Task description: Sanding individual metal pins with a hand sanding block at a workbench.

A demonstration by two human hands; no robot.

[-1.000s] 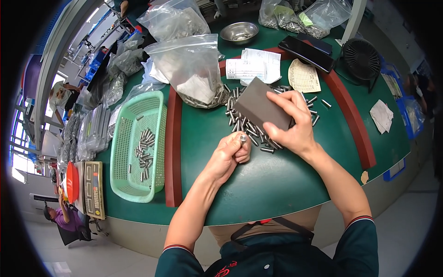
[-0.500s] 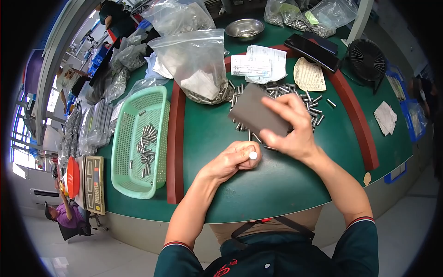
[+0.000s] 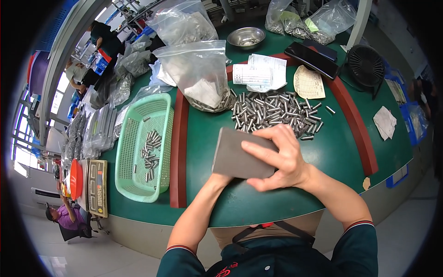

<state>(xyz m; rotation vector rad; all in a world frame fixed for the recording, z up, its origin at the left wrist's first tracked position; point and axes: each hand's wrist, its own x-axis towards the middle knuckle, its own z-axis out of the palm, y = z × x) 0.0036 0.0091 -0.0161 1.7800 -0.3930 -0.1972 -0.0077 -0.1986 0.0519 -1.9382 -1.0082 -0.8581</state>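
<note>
My right hand [image 3: 282, 159] has a flat, grey-brown rectangular block [image 3: 230, 157] gripped, fingers spread over its face and far edge, thumb down at the near edge. Block is over the green tabletop [image 3: 339, 157], between me and the parts. My left hand [image 3: 221, 179] is mostly hidden by the block, only the wrist end shows; can't tell if its fingers are curled, pinching something or touching the block. Just beyond: a loose heap of short, silver cylindrical metal pins [image 3: 265, 111], lying every which way, a few strays off its right side. Mint-green perforated plastic basket [image 3: 166, 143] on my left, smaller batch of similar silver pins [image 3: 151, 162] on its floor. Straight dark red bar [image 3: 179, 157] runs between basket and block; curved dark red bar [image 3: 357, 124] on my right. Clear zip-top plastic bag [image 3: 194, 69], metal parts at the bottom, by the heap's left end. Behind the heap: white printed paper slips [image 3: 251, 74], cream-yellow paper tag [image 3: 309, 83], black slab phone [image 3: 313, 61]; round black fan [image 3: 365, 65] right of those. Shiny metal bowl [image 3: 246, 45] farther back. Crumpled white cloth or paper [image 3: 385, 123] outside the right-hand bar.
</note>
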